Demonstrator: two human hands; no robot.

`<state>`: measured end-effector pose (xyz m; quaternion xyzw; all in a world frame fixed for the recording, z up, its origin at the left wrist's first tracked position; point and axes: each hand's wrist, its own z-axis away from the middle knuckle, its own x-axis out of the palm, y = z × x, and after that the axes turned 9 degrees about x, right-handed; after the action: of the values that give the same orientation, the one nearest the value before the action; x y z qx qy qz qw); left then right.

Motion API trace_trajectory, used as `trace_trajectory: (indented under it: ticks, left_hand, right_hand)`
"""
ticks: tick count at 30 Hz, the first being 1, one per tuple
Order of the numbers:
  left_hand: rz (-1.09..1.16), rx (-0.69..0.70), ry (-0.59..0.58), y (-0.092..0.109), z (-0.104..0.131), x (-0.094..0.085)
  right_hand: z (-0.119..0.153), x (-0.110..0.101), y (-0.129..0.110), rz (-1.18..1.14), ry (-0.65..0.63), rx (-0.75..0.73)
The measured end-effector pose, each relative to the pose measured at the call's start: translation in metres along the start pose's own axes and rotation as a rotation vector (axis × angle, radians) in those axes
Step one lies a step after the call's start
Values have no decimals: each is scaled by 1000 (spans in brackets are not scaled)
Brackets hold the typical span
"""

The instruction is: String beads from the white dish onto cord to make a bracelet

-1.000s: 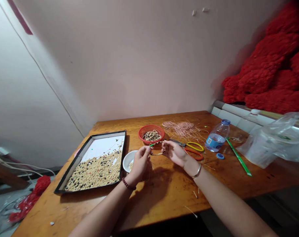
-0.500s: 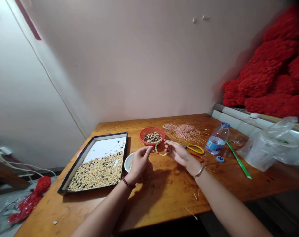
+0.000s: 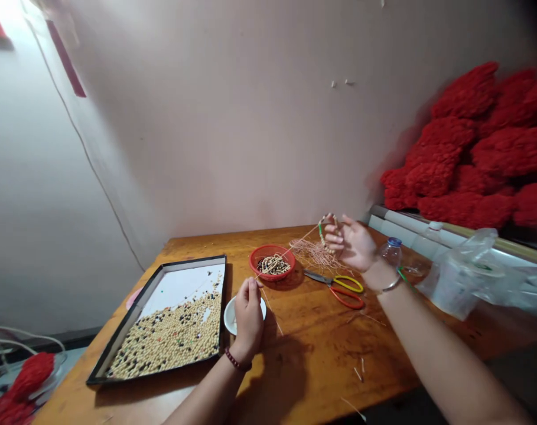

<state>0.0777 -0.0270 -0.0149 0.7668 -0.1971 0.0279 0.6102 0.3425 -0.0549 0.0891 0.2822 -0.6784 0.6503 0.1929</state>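
My right hand (image 3: 354,243) is raised over the table's right part, its fingers closed on a loop of small pale beads with a green section, a beaded bracelet (image 3: 322,236). A thin cord (image 3: 298,241) runs taut from the bracelet down to my left hand (image 3: 249,313), whose thumb and fingers pinch it. The cord's loose tail hangs below that hand. Under my left hand stands a small white bowl (image 3: 230,319), partly hidden. Behind it, a red basket (image 3: 252,268) holds beaded strands (image 3: 273,265).
To the left lies a black-rimmed tray (image 3: 225,295) of beige and dark beads. Scissors (image 3: 330,282) with yellow and orange handles rest mid-table, near pink cords (image 3: 315,254). A bottle (image 3: 392,251), a plastic-wrapped roll (image 3: 458,283) and red yarn bundles (image 3: 472,159) are at right.
My right hand has moved up and right with the bracelet, drawing the cord straight. My left hand has shifted lower, and the two hands are farther apart. The view has tilted up.
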Motion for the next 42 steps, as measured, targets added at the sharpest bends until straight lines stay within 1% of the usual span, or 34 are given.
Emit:
trace_trajectory:
  ticks: [2,3,6,8,9,10,11,12,14,15,16,17,19,22,25,29,32,34,37,40,42]
  left_hand:
    - [-77,169,104,2,5,5]
    - [-128,230,131,3,8,8]
    - [-271,326,135,5,14,14]
    - [-333,363,89,5,17,15]
    - [-365,379,23,4,19,15]
    - [-410,400,-76,4,20,14]
    - [-477,438,-201,3,20,13]
    - [-569,500,-342,2,22,12]
    - [-798,686,-616,-1,24,10]
    - [-907,789,-723,-3,26,10]
    - [-995,867,-813,-5,27,10]
    - [-1059,908,-864,-7,29,10]
    - [-1133,918,-914,-11,32,11]
    - [-1177,887,-968,-14,32,12]
    - [-1206,830,-997,-13,31,11]
    - [-1218,785,-1019,-11,31,11]
    - [-1202,786,-1039,-11,33,12]
    - [-1198,788,-1045,-12,34,12]
    - [-1210,778,-1039,-13,33,12]
    - [-1225,762,-1025,-14,33,12]
    - [-1228,754,-1019,-15,33,12]
  right_hand:
    - [-4,15,-36,141,20,-58]
    - [-9,20,-55,217,42,-92]
    - [-33,28,-109,343,83,-151]
    - [-56,32,-140,367,108,-166]
    - [-68,35,-153,380,156,-148]
    - [-80,40,-164,416,218,-119]
    - [-92,46,-174,464,284,-103]
    - [-104,53,-182,518,354,-108]
    - [-125,69,-194,636,454,-157]
    - [-134,77,-198,646,467,-172]
    - [-143,84,-202,656,464,-176]
    - [-150,90,-205,701,444,-171]
    - [-162,99,-210,810,416,-142]
    - [-171,108,-210,923,373,-106]
    - [-175,116,-203,966,366,-90]
    - [-180,125,-184,990,426,-87]
    - [-184,123,-164,1015,433,-58]
    - [-187,116,-147,1026,425,-25]
    - [-188,97,-117,1060,409,23]
    - [-187,72,-80,1181,381,145]
    - [-184,53,-49,1299,310,220]
